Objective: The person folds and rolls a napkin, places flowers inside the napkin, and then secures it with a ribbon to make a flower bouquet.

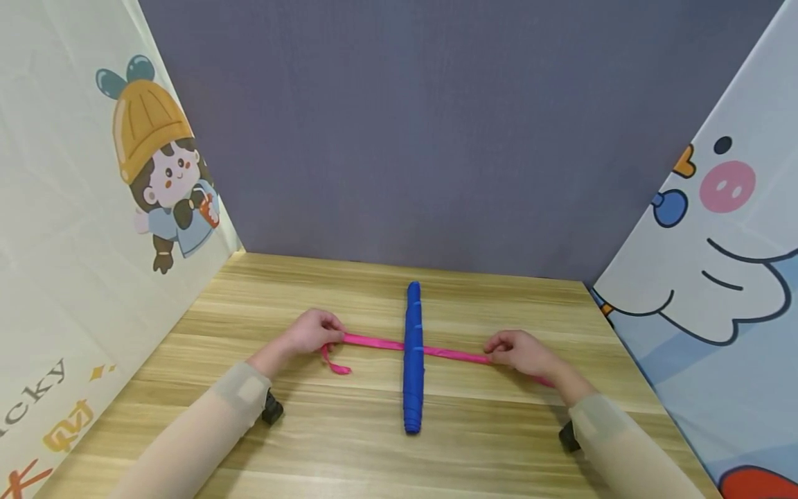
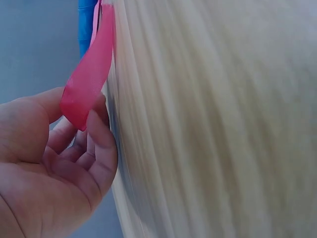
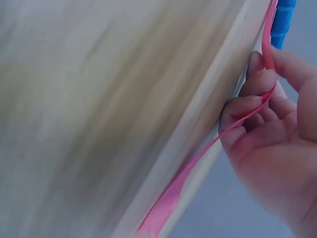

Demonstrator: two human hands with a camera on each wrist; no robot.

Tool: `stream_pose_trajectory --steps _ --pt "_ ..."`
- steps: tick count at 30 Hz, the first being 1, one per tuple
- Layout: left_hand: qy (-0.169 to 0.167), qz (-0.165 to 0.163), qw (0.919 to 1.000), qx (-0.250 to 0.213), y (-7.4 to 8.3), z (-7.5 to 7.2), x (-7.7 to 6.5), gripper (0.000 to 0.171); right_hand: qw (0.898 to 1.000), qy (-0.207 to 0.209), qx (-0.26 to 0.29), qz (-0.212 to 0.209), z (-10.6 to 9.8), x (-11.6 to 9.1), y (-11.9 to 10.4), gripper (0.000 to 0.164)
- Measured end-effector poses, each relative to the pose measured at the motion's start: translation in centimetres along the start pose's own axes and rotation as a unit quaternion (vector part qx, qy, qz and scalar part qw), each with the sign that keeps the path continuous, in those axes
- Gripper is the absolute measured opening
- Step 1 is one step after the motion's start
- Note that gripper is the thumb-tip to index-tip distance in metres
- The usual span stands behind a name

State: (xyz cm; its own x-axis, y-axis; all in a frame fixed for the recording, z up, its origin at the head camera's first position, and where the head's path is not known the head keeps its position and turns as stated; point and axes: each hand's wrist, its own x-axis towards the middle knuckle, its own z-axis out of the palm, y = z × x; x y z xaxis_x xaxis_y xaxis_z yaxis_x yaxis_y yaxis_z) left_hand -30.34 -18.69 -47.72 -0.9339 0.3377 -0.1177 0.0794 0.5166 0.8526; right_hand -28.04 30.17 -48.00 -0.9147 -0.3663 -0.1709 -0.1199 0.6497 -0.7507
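A long, narrow blue roll [image 1: 413, 374], seemingly of wound cloth, lies lengthwise in the middle of the table. Crossing beneath it from side to side is a pink ribbon [image 1: 374, 342], drawn fairly straight. My left hand [image 1: 314, 330] pinches the ribbon left of the roll, and a short loose end curls below the fingers. On the other side, my right hand [image 1: 522, 353] holds the ribbon between thumb and fingers. Its tail [image 3: 166, 203] trails past that hand along the tabletop in the right wrist view. The ribbon's stretch under the roll is hidden.
The wood-grain table [image 1: 337, 450] reaches back to a grey panel [image 1: 399, 138]. A white printed panel [image 1: 62, 173] stands at the left and another cartoon panel [image 1: 717, 277] at the right. Dark wrist cameras [image 1: 271, 407] sit under both cuffs.
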Motion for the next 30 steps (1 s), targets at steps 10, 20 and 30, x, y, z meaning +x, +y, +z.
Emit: stream_pose_trajectory --steps 10,20,30 --pt "0.003 -0.016 0.9999 -0.001 -0.3 -1.2 -0.2 0.015 0.999 -0.05 -0.005 -0.014 -2.3 -0.9 1.0 0.028" --pt "0.009 -0.021 0.9997 0.011 -0.8 -2.1 -0.4 0.015 1.0 -0.024 -0.011 -0.003 -2.5 -0.9 1.3 0.025" --pt "0.02 -0.028 0.9994 0.008 -1.3 -2.5 -0.6 0.014 0.999 -0.008 -0.029 -0.011 -1.8 -0.3 1.1 0.021"
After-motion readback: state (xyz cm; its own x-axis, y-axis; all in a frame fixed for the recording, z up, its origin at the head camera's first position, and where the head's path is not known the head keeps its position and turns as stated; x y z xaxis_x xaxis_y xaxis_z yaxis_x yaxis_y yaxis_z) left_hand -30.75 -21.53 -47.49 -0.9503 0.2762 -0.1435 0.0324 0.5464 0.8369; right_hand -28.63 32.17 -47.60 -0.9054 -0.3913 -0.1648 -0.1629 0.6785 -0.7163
